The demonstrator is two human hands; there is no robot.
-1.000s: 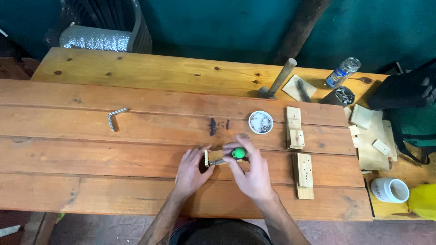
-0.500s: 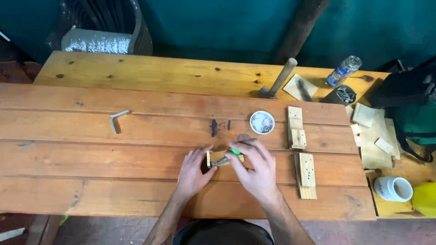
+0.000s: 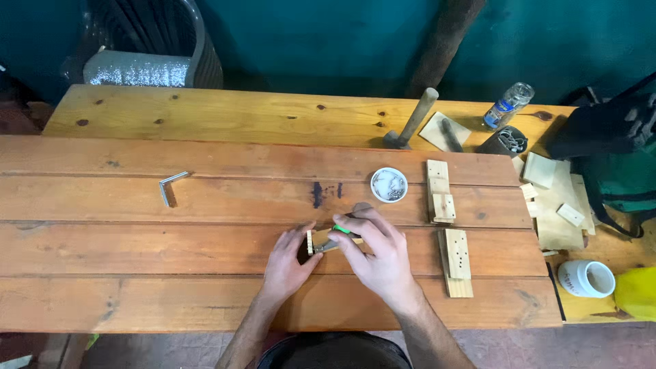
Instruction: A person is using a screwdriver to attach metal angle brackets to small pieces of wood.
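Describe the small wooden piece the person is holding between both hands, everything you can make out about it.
The small wooden block is pale, unfinished-looking wood, short and squarish, lying on the reddish plank table. The left hand steadies its left end with the fingertips; the right hand covers its right part and presses a green-handled tool with a grey metal part against it. Most of the block is hidden, so any holes or marks cannot be told.

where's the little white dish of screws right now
In the head view the small white dish sits on the wooden table, just beyond the right hand and left of the upright wooden blocks.
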